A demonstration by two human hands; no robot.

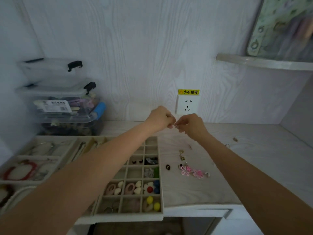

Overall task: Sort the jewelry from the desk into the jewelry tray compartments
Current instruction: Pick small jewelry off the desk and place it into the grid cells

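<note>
Roughly halfway: I see many filled jewelry tray (161,192) compartments, while right of it pink flower pieces (192,173) and small earrings (182,154) wait; my left hand (160,119) and right hand (190,125), curled, pinch something tiny between them.

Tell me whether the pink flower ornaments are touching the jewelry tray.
Apart. The head view shows the pink flower ornaments lying on the desk, with a strip of bare desk between them and the jewelry tray wall.
</note>
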